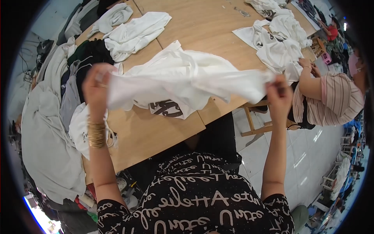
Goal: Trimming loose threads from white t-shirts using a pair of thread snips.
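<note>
A white garment (187,84) is stretched between my two hands above the wooden table, its far part lying bunched on the tabletop. Dark printed lettering shows on a flap hanging at its near side. My left hand (96,84), with gold bangles on the wrist, is closed on the garment's left end, slightly blurred by motion. At the other end, my right hand (279,95) pinches the cloth between curled fingers. Whether the garment is a shirt or something else, the folds hide.
Folded white garments (136,31) lie at the far left of the table (156,132). Grey and dark clothes (50,128) hang in a heap over the left edge. At right, a co-worker in a striped top (331,97) handles a white pile (276,43). A wooden stool (251,123) stands below.
</note>
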### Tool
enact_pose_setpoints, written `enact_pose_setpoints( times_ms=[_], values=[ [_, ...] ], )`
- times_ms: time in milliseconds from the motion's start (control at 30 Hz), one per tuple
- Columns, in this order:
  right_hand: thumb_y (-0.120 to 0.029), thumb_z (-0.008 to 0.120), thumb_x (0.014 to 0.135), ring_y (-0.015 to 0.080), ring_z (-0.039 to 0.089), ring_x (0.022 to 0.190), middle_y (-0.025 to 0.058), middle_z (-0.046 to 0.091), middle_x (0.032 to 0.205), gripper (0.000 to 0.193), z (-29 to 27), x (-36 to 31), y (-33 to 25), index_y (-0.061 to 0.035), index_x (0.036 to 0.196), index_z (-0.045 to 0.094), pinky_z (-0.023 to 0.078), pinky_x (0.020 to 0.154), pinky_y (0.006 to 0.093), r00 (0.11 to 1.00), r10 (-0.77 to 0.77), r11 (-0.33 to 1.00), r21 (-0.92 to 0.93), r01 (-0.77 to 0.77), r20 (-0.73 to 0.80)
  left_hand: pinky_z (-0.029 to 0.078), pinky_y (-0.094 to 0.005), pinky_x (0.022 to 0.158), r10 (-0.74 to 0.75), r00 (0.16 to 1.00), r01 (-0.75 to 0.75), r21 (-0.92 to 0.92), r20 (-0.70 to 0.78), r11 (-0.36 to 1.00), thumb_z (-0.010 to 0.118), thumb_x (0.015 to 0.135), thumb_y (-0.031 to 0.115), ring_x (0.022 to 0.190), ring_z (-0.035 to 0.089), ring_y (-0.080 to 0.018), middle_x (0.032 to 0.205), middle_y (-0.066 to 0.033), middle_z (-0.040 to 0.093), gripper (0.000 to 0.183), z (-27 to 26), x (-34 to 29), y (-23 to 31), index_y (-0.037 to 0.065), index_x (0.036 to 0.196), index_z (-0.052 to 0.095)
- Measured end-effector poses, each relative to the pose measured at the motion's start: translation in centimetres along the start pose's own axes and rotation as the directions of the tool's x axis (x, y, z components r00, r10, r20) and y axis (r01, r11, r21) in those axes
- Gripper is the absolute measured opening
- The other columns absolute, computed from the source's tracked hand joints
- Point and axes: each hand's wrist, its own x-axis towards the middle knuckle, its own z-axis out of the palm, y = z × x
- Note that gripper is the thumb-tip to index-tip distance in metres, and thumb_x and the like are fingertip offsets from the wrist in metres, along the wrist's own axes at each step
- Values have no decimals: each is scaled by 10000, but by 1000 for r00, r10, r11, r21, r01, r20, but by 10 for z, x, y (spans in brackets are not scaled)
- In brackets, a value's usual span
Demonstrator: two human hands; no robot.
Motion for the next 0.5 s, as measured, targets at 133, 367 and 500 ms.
enact_pose_setpoints(
  times_ms=[133,367,500],
  values=[
    [50,524,706,53,405,585,0,511,683,168,4,-42,54,-27,837,594,343,533,192,925,285,910,-376,-177,253,355,-215,577,-506,811,475,174,295,862,564,833,122,625,421,-96,738,-7,538,119,22,-81,-38,10,874,573],
    [17,540,692,215,523,645,78,514,798,142,2,-61,40,-44,815,576,424,603,294,778,452,736,-676,-49,436,401,-337,754,-444,837,340,333,319,880,604,758,98,866,480,-265,884,-85,553,171,46,-108,2,40,916,577],
    [-49,598,731,220,538,667,77,529,795,137,26,-50,26,-49,867,584,434,612,295,863,368,750,-659,-55,346,363,-375,858,-291,872,260,133,393,956,638,710,92,964,479,-282,992,-82,557,289,84,-120,31,73,987,562]
  ],
)
